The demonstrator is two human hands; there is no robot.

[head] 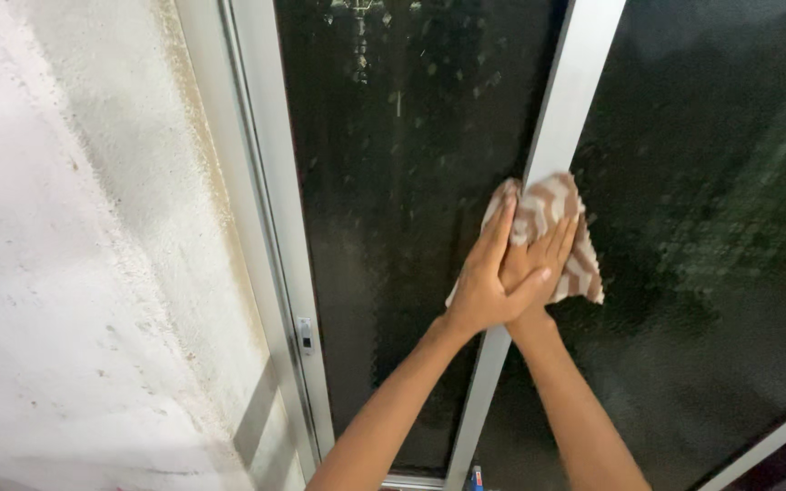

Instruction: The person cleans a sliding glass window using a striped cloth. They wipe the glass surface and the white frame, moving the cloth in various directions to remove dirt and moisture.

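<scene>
Right now the biggest thing across the frame is the dark textured glass [393, 236], two panes of it, split by a pale metal frame bar [561, 127] that runs from the top right of centre down to the bottom middle. Left of that, the rough white wall [75, 255] fills the whole left third, with a small latch [305, 334] low on the outer frame. Both arms come up from the bottom edge, and the hands stack right of centre: the left hand [488, 282] lies flat, fingers spread narrow, on top of the right hand [539, 259], which presses a brown-and-white patterned cloth [561, 223] against the bar and the glass beside it. Neither hand grips; both are open palms pushing. My worry: with only flat pressure holding it, the cloth could slide out and drop, since its lower corner already hangs loose. Leaning hard with two palms on one spot could also rattle the pane, and fingertips riding the bar's edge might get scraped.
</scene>
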